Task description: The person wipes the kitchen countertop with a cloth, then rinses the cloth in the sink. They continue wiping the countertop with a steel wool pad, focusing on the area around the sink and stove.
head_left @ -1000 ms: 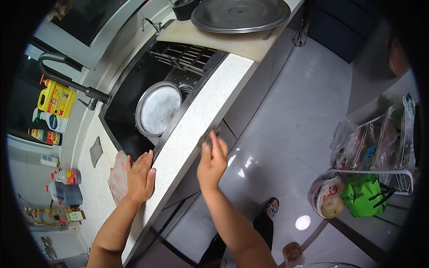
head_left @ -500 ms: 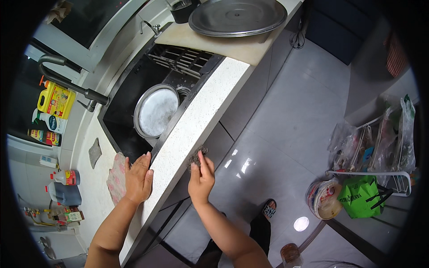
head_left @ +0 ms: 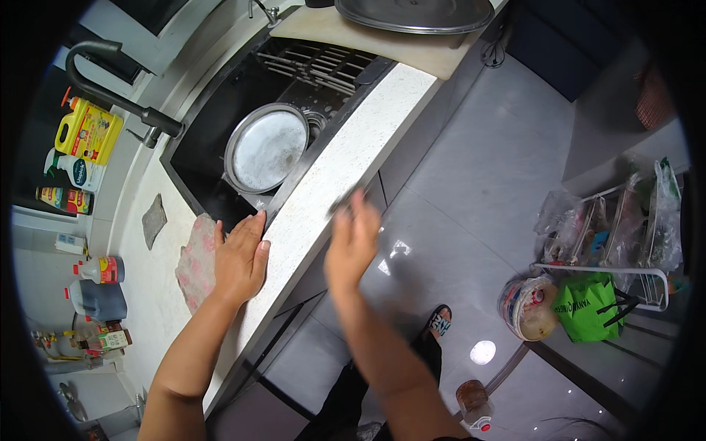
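My left hand (head_left: 241, 261) lies flat on the white countertop (head_left: 323, 176) by the near corner of the dark sink (head_left: 202, 173), fingers stretched out. Beside it a grey cloth with pink patches (head_left: 193, 268) is spread on the counter, partly covered by the hand. At the counter's front edge my right hand (head_left: 351, 242), blurred by motion, pinches a dark steel wool scrubber (head_left: 340, 201). In the sink sits a round metal pan (head_left: 268, 151) filled with whitish, foamy water.
A black faucet (head_left: 151, 117) arches beside the sink, and a metal rack (head_left: 312, 66) spans its far end. Beyond lies a cutting board (head_left: 390, 48) under a large round lid (head_left: 415, 11). Bottles (head_left: 92, 132) line the left. On the floor stand a bucket (head_left: 526, 309) and a green bag (head_left: 587, 307).
My right hand has moved up and slightly right along the counter edge with the scrubber. My left hand stays flat on the counter. The whole view has shifted a little.
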